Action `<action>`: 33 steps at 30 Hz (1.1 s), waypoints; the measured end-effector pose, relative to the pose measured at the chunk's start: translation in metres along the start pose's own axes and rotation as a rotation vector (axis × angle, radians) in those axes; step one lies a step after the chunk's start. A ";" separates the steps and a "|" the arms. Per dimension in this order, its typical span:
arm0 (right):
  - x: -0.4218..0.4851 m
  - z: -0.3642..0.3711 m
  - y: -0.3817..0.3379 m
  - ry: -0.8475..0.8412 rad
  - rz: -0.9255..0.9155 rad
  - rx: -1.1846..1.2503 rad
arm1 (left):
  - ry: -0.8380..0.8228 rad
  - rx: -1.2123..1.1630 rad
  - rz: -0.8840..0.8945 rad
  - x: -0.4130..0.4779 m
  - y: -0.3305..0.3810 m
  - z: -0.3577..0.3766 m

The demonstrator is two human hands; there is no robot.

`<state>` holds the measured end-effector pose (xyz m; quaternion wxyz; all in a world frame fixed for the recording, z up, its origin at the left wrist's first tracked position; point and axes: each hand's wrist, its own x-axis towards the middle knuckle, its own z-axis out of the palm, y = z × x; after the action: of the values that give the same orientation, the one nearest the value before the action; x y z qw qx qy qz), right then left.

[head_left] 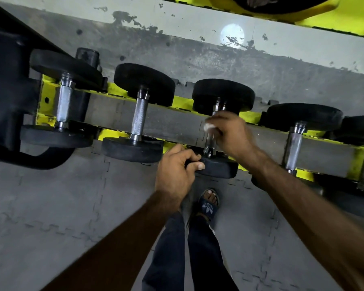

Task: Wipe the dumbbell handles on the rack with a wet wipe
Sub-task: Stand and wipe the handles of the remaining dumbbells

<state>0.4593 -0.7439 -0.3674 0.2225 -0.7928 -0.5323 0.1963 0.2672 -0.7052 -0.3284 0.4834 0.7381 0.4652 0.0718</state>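
Just right of the frame's centre, the wet wipe (208, 127) is clamped in the curled fingers of the right hand (229, 133) and pressed round the steel handle (210, 141) of the middle dumbbell. That handle's long axis runs from the lower part of the frame toward the upper, tilted slightly. Only its lower stretch is seen bare below the wipe, so the length left to rub is judged to lie downward from the grip, toward the person. The near head (219, 168) of the same dumbbell is clasped at its rim by the left hand (177, 171), fingers and thumb curled over it, apparently to steady it. The far head (223, 93) is seated on the yellow rack (181, 101). A knurled handle (139, 116) is ranged to the left and a second handle (293, 148) to the right, the latter nearer the wiping hand.
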 end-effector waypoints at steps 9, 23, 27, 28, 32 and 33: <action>-0.001 -0.008 -0.008 -0.427 -0.124 -0.293 | -0.059 0.035 -0.039 0.009 -0.001 0.000; -0.011 0.002 0.012 0.129 0.373 0.363 | -0.060 0.158 -0.075 0.011 0.015 -0.002; 0.003 0.007 0.007 0.387 0.797 0.902 | -0.088 0.157 -0.106 0.013 0.018 -0.004; -0.002 0.008 0.004 0.360 0.858 0.959 | -0.090 0.155 -0.111 0.014 0.019 -0.004; -0.024 0.005 0.005 0.015 1.047 0.978 | -0.087 0.148 -0.128 0.014 0.020 -0.003; -0.021 0.002 0.008 -0.037 1.048 1.008 | -0.083 0.146 -0.129 0.014 0.020 -0.003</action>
<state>0.4568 -0.7659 -0.3725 0.4285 -0.7413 0.0689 0.5119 0.2852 -0.6951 -0.3163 0.4508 0.7422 0.4952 -0.0242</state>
